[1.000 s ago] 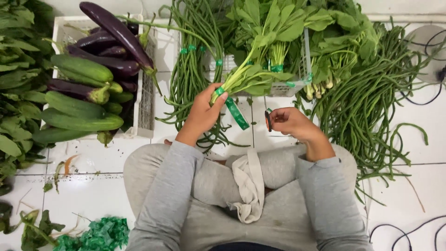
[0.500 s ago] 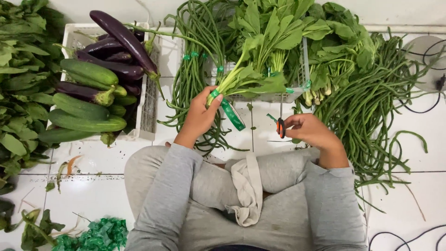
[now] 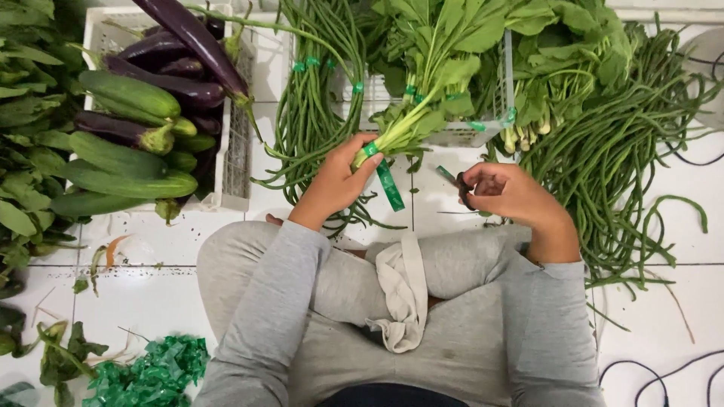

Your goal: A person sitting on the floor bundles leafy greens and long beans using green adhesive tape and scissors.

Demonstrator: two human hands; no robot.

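My left hand (image 3: 337,183) grips the stem end of a bunch of leafy greens (image 3: 422,98) bound with green tape (image 3: 383,175), a loose strip of which hangs down. My right hand (image 3: 507,194) holds small dark scissors (image 3: 464,190) with a short bit of green tape at the blades, a little to the right of the bunch. Both hands hover over the white tiled floor (image 3: 166,294) just beyond my crossed legs in grey trousers. A beige cloth (image 3: 402,294) lies on my lap.
A white crate (image 3: 235,151) at left holds cucumbers (image 3: 121,162) and purple eggplants (image 3: 192,38). Long beans (image 3: 313,98) lie ahead and in a heap (image 3: 626,166) at right. Another crate (image 3: 460,136) holds greens. Crumpled green tape (image 3: 151,373) and black cables (image 3: 664,377) lie on the floor.
My right hand has taken up the scissors and moved them toward the tape strip. My left hand has kept hold of the bunch, shifting slightly.
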